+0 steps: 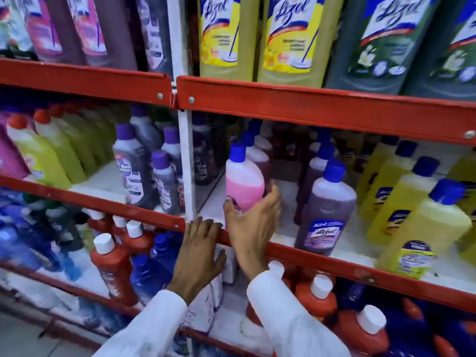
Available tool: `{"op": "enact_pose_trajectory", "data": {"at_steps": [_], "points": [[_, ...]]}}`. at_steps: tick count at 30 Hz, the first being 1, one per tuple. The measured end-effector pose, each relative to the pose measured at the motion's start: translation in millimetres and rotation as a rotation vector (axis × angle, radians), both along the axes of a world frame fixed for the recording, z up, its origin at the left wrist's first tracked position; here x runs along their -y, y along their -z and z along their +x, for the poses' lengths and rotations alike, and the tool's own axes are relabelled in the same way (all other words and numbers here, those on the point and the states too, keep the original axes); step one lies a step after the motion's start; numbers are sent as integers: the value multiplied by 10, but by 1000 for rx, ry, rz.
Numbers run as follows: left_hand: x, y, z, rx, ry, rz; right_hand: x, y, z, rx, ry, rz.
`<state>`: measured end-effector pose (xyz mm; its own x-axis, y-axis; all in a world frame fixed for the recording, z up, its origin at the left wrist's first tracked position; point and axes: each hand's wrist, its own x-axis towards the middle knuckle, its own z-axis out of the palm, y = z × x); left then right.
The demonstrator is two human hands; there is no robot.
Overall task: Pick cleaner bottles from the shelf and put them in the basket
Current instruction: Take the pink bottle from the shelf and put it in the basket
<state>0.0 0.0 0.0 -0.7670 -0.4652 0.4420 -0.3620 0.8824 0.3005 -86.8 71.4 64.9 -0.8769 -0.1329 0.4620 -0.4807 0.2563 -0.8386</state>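
Note:
A pink cleaner bottle (244,181) with a blue cap stands at the front of the middle shelf, just right of the white upright post. My right hand (253,222) wraps around its lower part, thumb on the left and fingers round the right side. My left hand (199,249) lies flat on the red shelf edge (322,256) below and left of the bottle, fingers spread, holding nothing. No basket is in view.
A purple bottle (325,212) stands close to the right of the pink one, with yellow bottles (422,225) beyond. Dark purple-capped bottles (134,168) stand left of the post. Red and blue bottles (113,266) fill the shelf below, large bottles (288,37) the shelf above.

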Motion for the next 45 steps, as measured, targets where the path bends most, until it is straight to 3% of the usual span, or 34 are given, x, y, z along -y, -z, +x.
{"op": "enact_pose_trajectory", "data": {"at_steps": [3, 6, 14, 17, 23, 27, 32, 36, 38, 41, 45], "points": [[19, 64, -13, -33, 24, 5, 255, 43, 61, 157, 46, -111], [25, 135, -12, -33, 22, 12, 382, 33, -7, 164, 105, -155], [-46, 139, -48, -19, 49, -10, 5, -219, -252, 115, -155, -475], [-127, 95, -126, -20, 120, 9, -292, -462, -251, 35, -432, -650], [-296, -17, -182, -54, 156, 7, -698, -825, -299, 494, -1489, -846], [-272, 69, -194, -9, 175, 32, -824, -900, -180, 638, -1705, -856], [-220, 52, -250, 5, 175, 59, -983, -892, -242, 668, -1632, -827], [-211, 15, -283, -19, 153, 66, -1193, -1012, -95, 536, -1592, -837], [-205, 24, -306, -31, 128, 36, -1249, -1052, -14, 472, -1377, -821], [-205, 52, -305, -48, 135, 30, -1292, -1095, 71, 220, -782, -664], [-204, 51, -279, -27, 146, 50, -1331, -1102, 94, 6, -538, -589]]}}
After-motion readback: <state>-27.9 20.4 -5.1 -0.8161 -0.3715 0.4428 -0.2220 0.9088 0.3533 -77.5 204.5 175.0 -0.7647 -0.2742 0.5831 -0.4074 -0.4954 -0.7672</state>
